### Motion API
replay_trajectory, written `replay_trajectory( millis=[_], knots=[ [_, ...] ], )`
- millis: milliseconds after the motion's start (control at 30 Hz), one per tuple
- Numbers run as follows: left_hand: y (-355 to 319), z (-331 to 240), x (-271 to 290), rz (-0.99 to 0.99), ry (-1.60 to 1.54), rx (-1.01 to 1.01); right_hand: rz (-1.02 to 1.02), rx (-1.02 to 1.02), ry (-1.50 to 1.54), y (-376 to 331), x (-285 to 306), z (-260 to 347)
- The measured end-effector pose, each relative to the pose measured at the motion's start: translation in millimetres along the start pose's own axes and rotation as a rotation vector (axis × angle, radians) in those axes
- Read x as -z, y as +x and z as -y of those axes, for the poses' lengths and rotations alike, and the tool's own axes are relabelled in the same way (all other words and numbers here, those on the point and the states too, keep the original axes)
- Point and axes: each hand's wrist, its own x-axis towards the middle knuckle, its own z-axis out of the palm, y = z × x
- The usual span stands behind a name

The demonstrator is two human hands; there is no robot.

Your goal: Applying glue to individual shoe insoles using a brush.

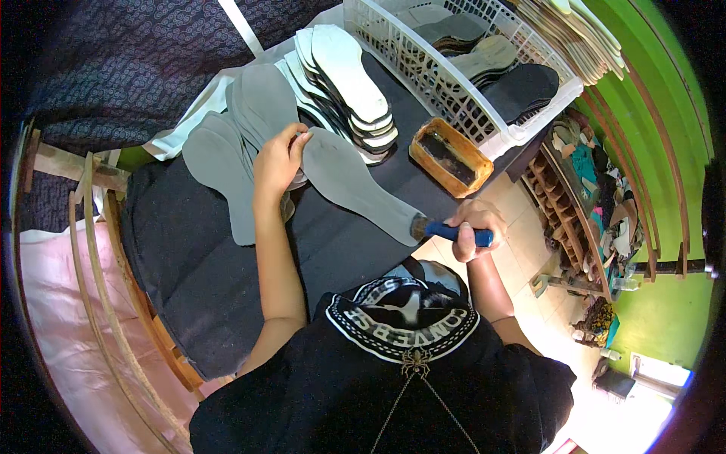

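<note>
My left hand (pixel 278 163) pinches the edge of a grey shoe insole (pixel 349 181) at its broad toe end. The insole slants across the dark cloth, its narrow heel toward my right. My right hand (pixel 481 225) is closed round the blue handle of a brush (pixel 440 229); its bristle end is at the insole's heel edge. Fanned grey insoles (pixel 215 155) lie to the left of and beyond my left hand. Close to my right hand is a tan, box-shaped container (pixel 475 175) with dark residue inside.
White-topped insoles (pixel 344 72) are stacked at the far middle. A white plastic basket (pixel 495 127) at the far right holds more insoles. Dark cloth (pixel 193 295) covers the work surface. To the right, a wooden rack (pixel 556 204) stands on the tiled floor, with scraps heaped beside it.
</note>
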Motion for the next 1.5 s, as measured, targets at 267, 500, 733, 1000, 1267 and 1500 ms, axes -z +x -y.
replay_trajectory(
  millis=[267, 500, 733, 1000, 1267, 1500],
  knots=[
    [-0.6, 0.6, -0.2, -0.017, 0.006, -0.01, 0.085, 0.076, 0.01, -5.1, -26.0, -8.4],
    [-0.6, 3.2, 0.2, -0.016, -0.004, 0.004, 0.066, -0.067, -0.057, -2.8, 6.9, -0.8],
    [1.0, 1.8, -3.8, -0.03, -0.012, -0.016, -0.064, -0.01, 0.008, 21.5, -36.0, -4.6],
    [-0.9, 6.0, 0.2, -0.026, -0.02, -0.011, -0.038, -0.232, -0.108, -9.9, -6.2, -6.1],
    [0.2, 7.3, -4.3, -0.056, -0.025, -0.042, -0.09, -0.189, -0.057, 8.7, -20.7, -12.2],
    [0.3, 3.6, -3.4, -0.029, -0.009, 0.015, 0.008, -0.239, -0.093, 2.4, -20.7, -13.6]
  ],
)
